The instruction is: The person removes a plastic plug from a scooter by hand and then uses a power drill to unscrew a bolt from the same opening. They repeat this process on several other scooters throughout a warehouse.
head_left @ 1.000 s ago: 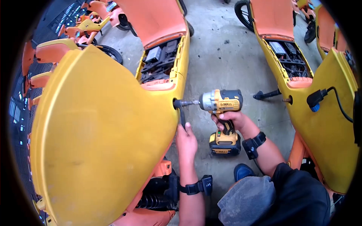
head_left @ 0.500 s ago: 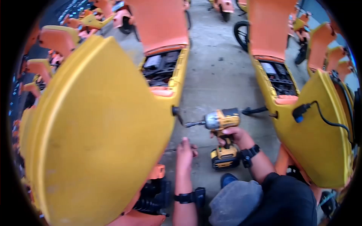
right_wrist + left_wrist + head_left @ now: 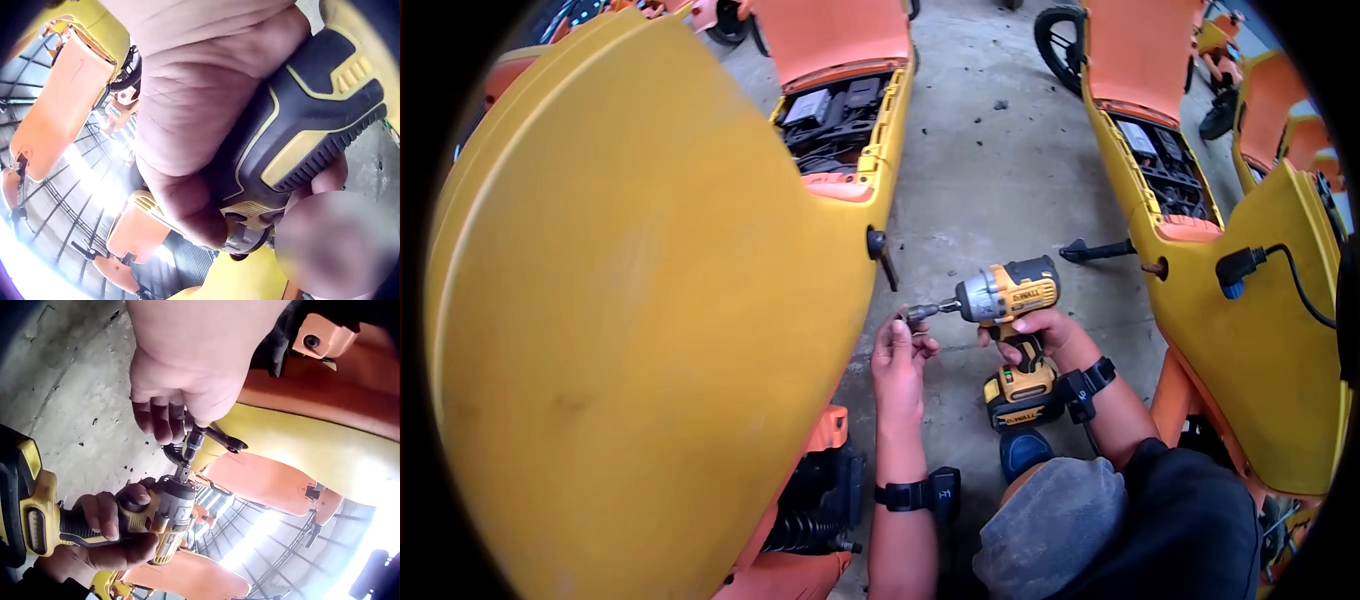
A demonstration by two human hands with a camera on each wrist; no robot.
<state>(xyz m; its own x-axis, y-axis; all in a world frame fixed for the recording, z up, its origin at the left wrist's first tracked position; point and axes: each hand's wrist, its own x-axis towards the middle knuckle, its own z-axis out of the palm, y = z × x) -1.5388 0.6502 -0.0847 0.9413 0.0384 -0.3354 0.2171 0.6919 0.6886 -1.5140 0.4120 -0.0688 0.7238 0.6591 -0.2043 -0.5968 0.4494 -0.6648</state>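
In the head view my right hand [image 3: 1040, 335] grips the handle of a yellow and black cordless impact driver [image 3: 1010, 290], its battery hanging below. The driver's nose points left and carries a metal socket [image 3: 920, 313]. My left hand [image 3: 898, 370] pinches the socket's tip between thumb and fingers. The left wrist view also shows the socket [image 3: 194, 445] at those fingertips; what lies inside the pinch is hidden. Just above the left hand, a dark crank arm [image 3: 888, 268] hangs from the hole in the yellow body panel [image 3: 650, 300], apart from the socket.
To the right stands a second yellow vehicle body [image 3: 1260, 370] with a black plug and cable [image 3: 1240, 268] and a dark crank arm [image 3: 1097, 251] jutting inward. Both vehicles have raised orange seats [image 3: 840, 40] over bays of black parts. A shoe [image 3: 1025, 452] stands on the concrete floor.
The driver has come off the crank arm's hub, back to the right and down. My left hand has let go of the crank arm, dropped lower, then risen to pinch the socket.
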